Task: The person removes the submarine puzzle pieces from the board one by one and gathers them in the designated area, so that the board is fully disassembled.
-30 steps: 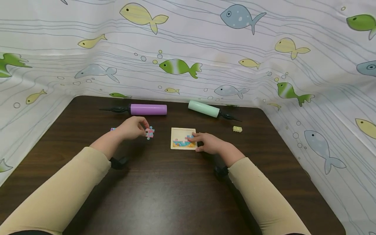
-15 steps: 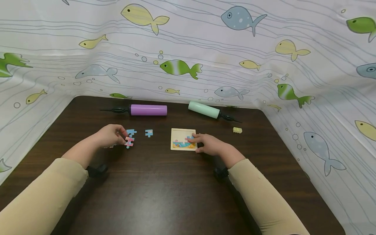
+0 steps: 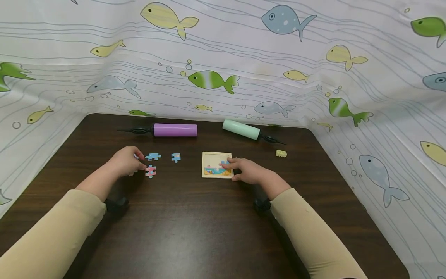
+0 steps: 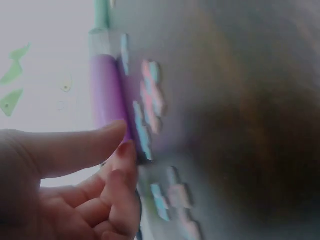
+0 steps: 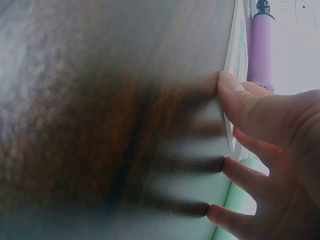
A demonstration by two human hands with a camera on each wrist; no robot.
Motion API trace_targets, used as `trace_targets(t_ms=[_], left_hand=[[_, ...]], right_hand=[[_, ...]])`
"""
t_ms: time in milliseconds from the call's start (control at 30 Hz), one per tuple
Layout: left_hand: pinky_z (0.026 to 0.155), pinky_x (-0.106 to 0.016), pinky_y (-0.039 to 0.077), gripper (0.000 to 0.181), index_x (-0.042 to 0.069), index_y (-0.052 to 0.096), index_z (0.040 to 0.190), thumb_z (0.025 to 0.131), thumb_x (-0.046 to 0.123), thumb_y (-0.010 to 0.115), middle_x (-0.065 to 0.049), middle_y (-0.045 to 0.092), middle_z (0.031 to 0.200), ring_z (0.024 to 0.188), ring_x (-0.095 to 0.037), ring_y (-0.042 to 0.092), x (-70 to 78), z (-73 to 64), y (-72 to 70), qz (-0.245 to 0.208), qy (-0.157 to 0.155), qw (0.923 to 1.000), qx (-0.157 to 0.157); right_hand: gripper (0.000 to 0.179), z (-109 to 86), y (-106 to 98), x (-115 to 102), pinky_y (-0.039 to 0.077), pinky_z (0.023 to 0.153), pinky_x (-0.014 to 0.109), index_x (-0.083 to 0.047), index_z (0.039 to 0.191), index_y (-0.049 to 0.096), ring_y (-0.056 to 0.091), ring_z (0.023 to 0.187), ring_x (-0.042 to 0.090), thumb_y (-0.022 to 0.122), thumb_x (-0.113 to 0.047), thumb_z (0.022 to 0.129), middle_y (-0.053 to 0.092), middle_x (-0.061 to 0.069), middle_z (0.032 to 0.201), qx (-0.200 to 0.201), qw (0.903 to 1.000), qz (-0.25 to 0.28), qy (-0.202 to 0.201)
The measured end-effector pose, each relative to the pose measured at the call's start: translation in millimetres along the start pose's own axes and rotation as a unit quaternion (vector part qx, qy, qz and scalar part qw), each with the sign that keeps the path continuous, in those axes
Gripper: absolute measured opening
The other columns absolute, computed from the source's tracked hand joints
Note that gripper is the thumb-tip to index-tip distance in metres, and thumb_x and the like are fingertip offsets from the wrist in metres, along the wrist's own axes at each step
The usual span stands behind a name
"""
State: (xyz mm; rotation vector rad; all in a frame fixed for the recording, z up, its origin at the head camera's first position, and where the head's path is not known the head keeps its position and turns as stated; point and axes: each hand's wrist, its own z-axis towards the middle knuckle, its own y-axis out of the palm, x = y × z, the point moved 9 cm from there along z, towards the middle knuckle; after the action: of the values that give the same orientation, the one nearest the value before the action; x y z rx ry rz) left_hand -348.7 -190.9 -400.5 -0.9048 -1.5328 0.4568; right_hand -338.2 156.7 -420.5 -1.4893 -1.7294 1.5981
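My left hand (image 3: pixel 127 162) is over the left part of the table, thumb and index finger close together with nothing showing between them in the left wrist view. Just right of its fingertips lies a pink-and-blue jigsaw piece (image 3: pixel 151 171). Behind that is a blue jigsaw piece (image 3: pixel 153 156), and farther right another blue piece (image 3: pixel 175 157). More pieces (image 4: pixel 180 195) lie partly hidden beside the hand. My right hand (image 3: pixel 245 169) rests at the right side of a shallow wooden puzzle tray (image 3: pixel 211 158), index finger over its pieces, thumb against its edge, other fingertips on the table.
A purple hand pump (image 3: pixel 175 130) and a mint-green one (image 3: pixel 241 129) lie along the back of the dark table (image 3: pixel 195 224). A small pale yellow block (image 3: pixel 281 153) sits at the right. A fish-patterned curtain (image 3: pixel 216 46) surrounds the far sides.
My left hand has carried the pink-and-blue piece leftward from near the middle and let it go on the table. Blue pieces it covered are now visible. The right hand has stayed at the tray.
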Motion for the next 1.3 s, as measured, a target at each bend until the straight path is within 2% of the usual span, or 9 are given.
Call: trace_targets(t_ms=[67, 133, 267, 500, 733, 933, 1067, 1167, 1300], left_hand=[[0.052, -0.037, 0.046, 0.035, -0.008, 0.054, 0.111, 0.087, 0.011, 0.07, -0.016, 0.057, 0.084, 0.057, -0.022, 0.053, 8.6, 0.0, -1.8, -0.002, 0.002, 0.9999, 0.012], [0.053, -0.038, 0.047, 0.033, -0.007, 0.055, 0.112, 0.088, 0.011, 0.069, -0.016, 0.059, 0.09, 0.062, -0.023, 0.055, 22.1, 0.9, -1.7, 0.006, 0.017, 0.9996, 0.024], [0.066, -0.043, 0.047, 0.027, -0.004, 0.061, 0.108, 0.088, 0.012, 0.07, -0.016, 0.063, 0.099, 0.08, -0.029, 0.059, 56.2, 7.1, 6.5, 0.031, 0.053, 0.9974, 0.038], [0.079, -0.046, 0.045, 0.017, 0.004, 0.066, 0.1, 0.087, 0.012, 0.072, -0.009, 0.067, 0.096, 0.087, -0.028, 0.06, 106.9, 34.7, 41.2, 0.043, 0.08, 0.9956, 0.019], [0.078, -0.042, 0.044, 0.015, 0.008, 0.066, 0.097, 0.086, 0.015, 0.074, -0.008, 0.064, 0.094, 0.085, -0.026, 0.056, 145.9, 56.7, 78.6, 0.048, 0.088, 0.9949, -0.009], [0.073, -0.037, 0.044, 0.019, 0.011, 0.066, 0.101, 0.085, 0.017, 0.075, -0.007, 0.063, 0.101, 0.082, -0.024, 0.056, 162.5, 71.9, 109.4, 0.058, 0.08, 0.9938, -0.052], [0.08, -0.039, 0.044, 0.025, 0.014, 0.066, 0.107, 0.084, 0.017, 0.077, -0.008, 0.063, 0.108, 0.089, -0.025, 0.056, 167.3, 79.4, 128.1, 0.065, 0.071, 0.9924, -0.076], [0.084, -0.041, 0.043, 0.027, 0.014, 0.065, 0.108, 0.083, 0.017, 0.077, -0.007, 0.063, 0.111, 0.093, -0.026, 0.054, 171.7, 83.5, 138.1, 0.08, 0.075, 0.9907, -0.081], [0.08, -0.04, 0.044, 0.027, 0.011, 0.063, 0.104, 0.082, 0.018, 0.077, -0.007, 0.062, 0.104, 0.089, -0.026, 0.055, 174.9, 85.8, 146.2, 0.09, 0.069, 0.9903, -0.081]], right_hand=[[0.064, -0.1, -0.5, 0.5, 0.023, 0.113, 0.047, -0.032, 0.149, 0.043, 0.017, 0.147, 0.029, 0.07, -0.018, 0.092, 0.025, 0.001, 0.16, 0.001, 1.0, 0.0, 0.004], [0.063, -0.3, -0.8, 1.0, 0.023, 0.114, 0.048, -0.032, 0.149, 0.043, 0.017, 0.147, 0.029, 0.07, -0.018, 0.093, 0.025, 0.0, 0.16, 0.001, 1.0, 0.001, 0.008], [0.063, -0.5, -1.1, 0.9, 0.022, 0.114, 0.048, -0.032, 0.149, 0.043, 0.017, 0.147, 0.029, 0.069, -0.019, 0.093, 0.024, -0.001, 0.16, -0.001, 0.9999, 0.001, 0.011], [0.064, 1.4, -0.8, 1.4, 0.022, 0.114, 0.047, -0.034, 0.149, 0.042, 0.016, 0.147, 0.027, 0.069, -0.019, 0.093, 0.024, -0.001, 0.16, -0.005, 0.9999, 0.001, 0.012], [0.063, 4.1, -2.2, -0.8, 0.023, 0.114, 0.047, -0.033, 0.148, 0.042, 0.017, 0.147, 0.028, 0.069, -0.019, 0.093, 0.025, 0.001, 0.16, -0.007, 1.0, 0.0, 0.001], [0.063, 3.3, -3.5, -2.8, 0.024, 0.113, 0.048, -0.031, 0.149, 0.043, 0.018, 0.147, 0.029, 0.069, -0.017, 0.093, 0.027, 0.003, 0.159, -0.006, 0.9999, 0.009, -0.013], [0.063, 2.0, -2.6, -3.3, 0.026, 0.112, 0.048, -0.028, 0.149, 0.043, 0.018, 0.147, 0.03, 0.069, -0.016, 0.093, 0.027, 0.004, 0.159, -0.006, 0.9997, 0.013, -0.021], [0.062, 1.0, -2.2, -3.3, 0.027, 0.112, 0.048, -0.025, 0.149, 0.044, 0.019, 0.146, 0.03, 0.068, -0.016, 0.093, 0.027, 0.004, 0.159, -0.002, 0.9995, 0.014, -0.027], [0.061, -1.2, -1.3, -3.6, 0.028, 0.111, 0.047, -0.021, 0.149, 0.044, 0.02, 0.146, 0.031, 0.068, -0.015, 0.094, 0.027, 0.005, 0.159, 0.004, 0.999, 0.017, -0.041]])
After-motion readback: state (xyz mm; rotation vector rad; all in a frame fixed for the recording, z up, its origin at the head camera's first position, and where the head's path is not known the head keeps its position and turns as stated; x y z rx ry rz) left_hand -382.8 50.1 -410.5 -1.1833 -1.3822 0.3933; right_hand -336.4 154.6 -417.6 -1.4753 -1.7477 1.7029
